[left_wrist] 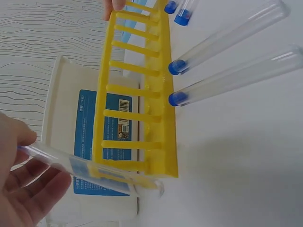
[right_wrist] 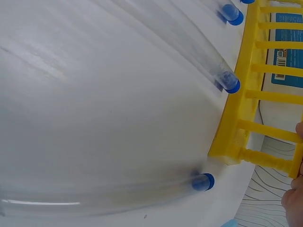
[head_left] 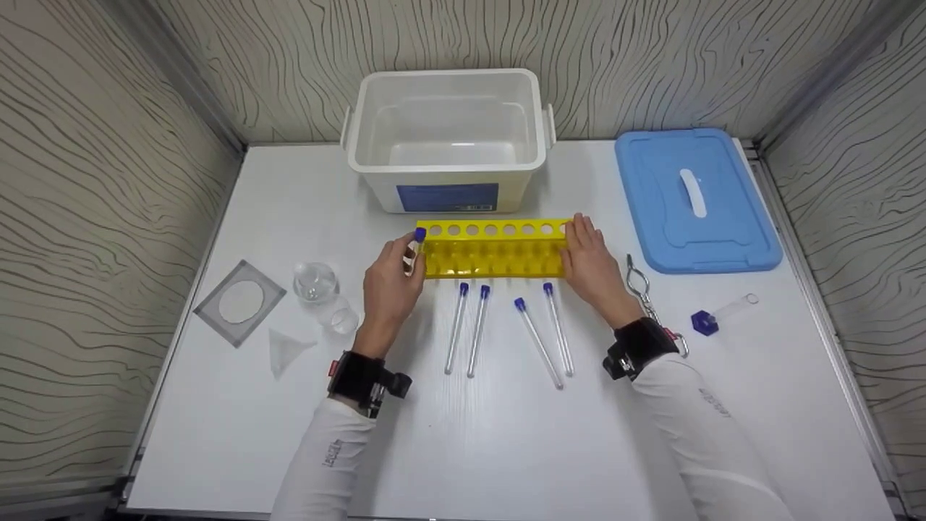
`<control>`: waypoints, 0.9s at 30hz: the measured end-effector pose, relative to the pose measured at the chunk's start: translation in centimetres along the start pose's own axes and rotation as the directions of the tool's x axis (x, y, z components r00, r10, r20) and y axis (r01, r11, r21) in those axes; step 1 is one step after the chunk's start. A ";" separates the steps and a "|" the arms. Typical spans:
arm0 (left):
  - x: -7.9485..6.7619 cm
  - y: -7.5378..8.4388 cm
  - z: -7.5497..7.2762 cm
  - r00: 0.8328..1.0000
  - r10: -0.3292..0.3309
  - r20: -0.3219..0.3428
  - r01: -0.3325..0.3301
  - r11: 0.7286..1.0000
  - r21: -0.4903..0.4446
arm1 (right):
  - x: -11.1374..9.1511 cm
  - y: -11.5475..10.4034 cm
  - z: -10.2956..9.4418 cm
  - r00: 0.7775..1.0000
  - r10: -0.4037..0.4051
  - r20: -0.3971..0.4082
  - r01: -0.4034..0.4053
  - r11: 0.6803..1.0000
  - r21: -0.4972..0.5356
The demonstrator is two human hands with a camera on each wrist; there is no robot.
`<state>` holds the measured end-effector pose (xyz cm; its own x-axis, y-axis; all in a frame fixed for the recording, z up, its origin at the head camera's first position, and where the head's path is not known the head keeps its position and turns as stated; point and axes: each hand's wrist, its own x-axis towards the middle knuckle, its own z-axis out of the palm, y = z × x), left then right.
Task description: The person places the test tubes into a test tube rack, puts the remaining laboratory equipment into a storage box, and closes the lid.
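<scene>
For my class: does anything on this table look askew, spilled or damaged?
I can see no spill or damage. Slightly askew: four blue-capped tubes lie loose on the table near the yellow rack, slanting in two different directions rather than lined up. The funnel also lies on its side.

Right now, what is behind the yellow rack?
Behind the yellow rack stands the white bin; in the left wrist view, its blue label shows between the posts. Those posts cover strips of the label; any print there cannot be seen.
</scene>
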<state>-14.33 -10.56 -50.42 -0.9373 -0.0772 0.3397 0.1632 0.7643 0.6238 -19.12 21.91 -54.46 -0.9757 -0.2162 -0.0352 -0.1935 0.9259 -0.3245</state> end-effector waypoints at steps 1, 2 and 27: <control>0.3 0.1 -0.2 1.000 0.007 -0.013 -0.008 1.000 -0.014 | 0.0 0.0 0.0 1.000 0.003 0.005 -0.003 1.000 -0.004; 0.7 0.2 -0.3 1.000 0.014 -0.026 -0.015 1.000 -0.028 | 0.0 0.0 0.0 1.000 0.005 0.008 -0.005 1.000 -0.007; 5.9 1.8 -0.3 0.974 0.201 -0.106 -0.213 0.970 -0.116 | -0.1 -0.1 -0.2 1.000 -0.004 0.029 0.006 0.998 -0.063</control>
<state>-19.52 -9.79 -47.08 -0.8473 0.0102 0.5310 0.3935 0.6835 0.6148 -18.99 21.93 -54.28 -0.9715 -0.2291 -0.0612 -0.2055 0.9422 -0.2647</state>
